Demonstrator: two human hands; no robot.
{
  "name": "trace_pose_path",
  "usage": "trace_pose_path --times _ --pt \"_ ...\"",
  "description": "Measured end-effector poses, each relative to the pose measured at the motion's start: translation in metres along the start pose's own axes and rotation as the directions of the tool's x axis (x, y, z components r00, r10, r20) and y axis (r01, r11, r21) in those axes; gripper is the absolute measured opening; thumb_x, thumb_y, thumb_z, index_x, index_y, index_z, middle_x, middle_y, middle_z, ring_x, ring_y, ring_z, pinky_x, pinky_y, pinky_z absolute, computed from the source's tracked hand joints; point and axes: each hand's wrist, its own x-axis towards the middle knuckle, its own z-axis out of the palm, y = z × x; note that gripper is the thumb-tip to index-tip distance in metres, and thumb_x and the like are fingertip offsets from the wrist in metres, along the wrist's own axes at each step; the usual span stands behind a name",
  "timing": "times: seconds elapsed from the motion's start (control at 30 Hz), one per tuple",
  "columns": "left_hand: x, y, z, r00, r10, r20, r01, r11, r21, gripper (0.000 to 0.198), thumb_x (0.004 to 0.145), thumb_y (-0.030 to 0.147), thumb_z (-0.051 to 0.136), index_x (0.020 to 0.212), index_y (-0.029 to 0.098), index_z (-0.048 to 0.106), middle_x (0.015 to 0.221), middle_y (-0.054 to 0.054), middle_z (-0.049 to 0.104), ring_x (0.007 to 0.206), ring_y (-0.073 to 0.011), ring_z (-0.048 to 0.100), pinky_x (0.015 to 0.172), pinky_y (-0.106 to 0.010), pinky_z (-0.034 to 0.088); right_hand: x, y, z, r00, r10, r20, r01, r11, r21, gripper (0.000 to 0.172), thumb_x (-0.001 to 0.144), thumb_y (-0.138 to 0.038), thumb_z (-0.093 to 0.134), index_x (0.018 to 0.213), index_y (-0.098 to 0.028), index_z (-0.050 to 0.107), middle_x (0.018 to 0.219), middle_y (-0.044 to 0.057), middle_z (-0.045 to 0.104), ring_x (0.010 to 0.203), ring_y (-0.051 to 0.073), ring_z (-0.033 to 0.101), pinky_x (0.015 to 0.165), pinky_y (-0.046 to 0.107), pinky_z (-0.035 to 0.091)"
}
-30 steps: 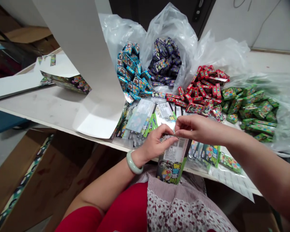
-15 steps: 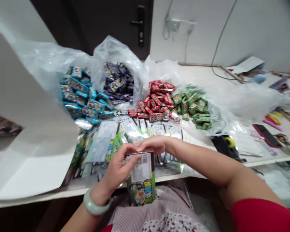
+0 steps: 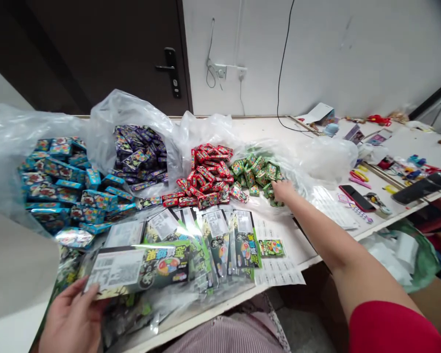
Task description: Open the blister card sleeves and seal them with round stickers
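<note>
Grip of left hand [image 3: 73, 316] narrow: thumb laid over the near left corner of a printed pouch [image 3: 161, 264], which is held roughly flat, with its pale barcode label toward the left end and a coloured wheel toward the right. Pouch is at near left, above clear plastic wrapping [image 3: 176, 299]; contact with the layer below cannot be told. Right hand [image 3: 282, 192] reaches far, its fingers at the right side of a heap of green packets [image 3: 257, 169]; fingertips partly hidden, so whether a packet is held cannot be told. Just right of the held pouch, more printed pouches [image 3: 217, 240] lie overlapping, fanned toward the right. Beside their right end, a single green packet [image 3: 272, 248] rests on a printed sheet [image 3: 281, 272]. Left of the green heap, in order: red packets [image 3: 206, 176], purple packets [image 3: 141, 157] in the mouth of a clear bag [image 3: 132, 105], blue packets [image 3: 69, 184] at far left. Blurred white sheet [image 3: 18, 289] along near left edge. Farther right on the table [image 3: 257, 127]: crumpled clear plastic [image 3: 327, 157], then a phone [image 3: 356, 197] lying flat. Far side: dark door [image 3: 95, 49] at left, pale wall [image 3: 316, 54] with a hanging black cable [image 3: 280, 73].
</note>
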Motion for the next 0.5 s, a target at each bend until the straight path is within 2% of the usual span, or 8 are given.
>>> trace_pose_path --times 0.1,0.2,0.3,0.4,0.43,0.5 --pt "-0.005 -0.014 -0.005 0.999 -0.014 0.041 0.010 0.997 0.077 0.028 0.065 0.031 0.080 0.083 0.034 0.059 0.070 0.020 0.069 0.064 -0.0125 0.064 0.057 -0.026 0.055 0.002 0.018 0.008 0.999 0.028 -0.036 -0.030 0.997 -0.069 0.033 0.091 -0.032 0.060 0.120 -0.015 0.057 0.128 0.011 0.055 0.116 0.027 0.053 0.098 0.052 0.043" --pt "-0.001 -0.022 -0.014 0.997 -0.004 0.076 -0.013 0.976 0.219 0.041 0.059 0.044 0.083 0.091 0.037 0.060 0.069 0.020 0.068 0.054 -0.0116 0.060 0.051 -0.025 0.052 0.008 0.016 0.015 0.999 -0.025 -0.033 0.025 0.999 -0.026 0.035 0.084 -0.028 0.068 0.116 -0.015 0.061 0.126 0.013 0.058 0.120 0.029 0.051 0.103 0.049 0.036" --pt "0.005 -0.021 -0.022 0.992 0.006 0.124 -0.043 0.953 0.300 0.052 0.053 0.056 0.083 0.095 0.037 0.059 0.070 0.018 0.069 0.056 -0.0121 0.060 0.049 -0.023 0.050 0.019 0.001 0.022 0.993 -0.117 -0.026 0.120 0.985 0.122 0.046 0.076 -0.025 0.073 0.120 -0.018 0.061 0.122 0.012 0.063 0.117 0.028 0.053 0.100 0.037 0.038" --pt "0.008 -0.017 -0.024 0.989 0.007 0.150 -0.059 0.935 0.349 0.060 0.047 0.063 0.082 0.095 0.035 0.058 0.072 0.015 0.070 0.060 -0.0156 0.064 0.049 -0.025 0.051 0.032 -0.015 0.035 0.986 -0.162 -0.036 0.165 0.932 0.323 0.048 0.075 -0.030 0.072 0.120 -0.021 0.061 0.106 0.005 0.069 0.098 0.022 0.061 0.087 0.031 0.045" --pt "0.009 -0.017 -0.025 0.985 0.023 0.170 -0.089 0.918 0.386 0.060 0.047 0.065 0.081 0.094 0.035 0.058 0.072 0.014 0.071 0.060 -0.0170 0.065 0.048 -0.026 0.051 0.035 -0.019 0.040 0.986 -0.161 -0.042 0.164 0.905 0.392 0.044 0.075 -0.031 0.072 0.116 -0.020 0.063 0.098 0.003 0.070 0.090 0.020 0.062 0.083 0.031 0.047" --pt "0.010 -0.017 -0.027 0.963 0.151 0.225 -0.249 0.823 0.510 0.056 0.054 0.071 0.074 0.093 0.034 0.058 0.071 0.013 0.071 0.059 -0.0192 0.066 0.046 -0.029 0.052 0.041 -0.024 0.047 0.988 -0.142 -0.059 0.152 0.836 0.528 0.035 0.073 -0.031 0.071 0.105 -0.018 0.066 0.085 0.001 0.069 0.081 0.017 0.061 0.078 0.029 0.048"
